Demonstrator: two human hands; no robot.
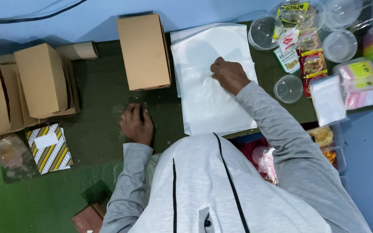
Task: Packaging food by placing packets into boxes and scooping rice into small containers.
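A: Item one, hands?
B: I log right hand [229, 74] pinching the top clear plastic bag [212, 92], far-centre stack; left hand [137, 125] flat, empty, bracing on the dark green mat [100, 112].
A: Surroundings?
B: Cardboard box [144, 51] just left.

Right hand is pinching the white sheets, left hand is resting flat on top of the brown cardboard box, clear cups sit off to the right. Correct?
Not quite. The left hand rests on the dark green mat, below the brown cardboard box, not on it. The head view shows this. The right hand does pinch the white sheets, with clear cups at right.
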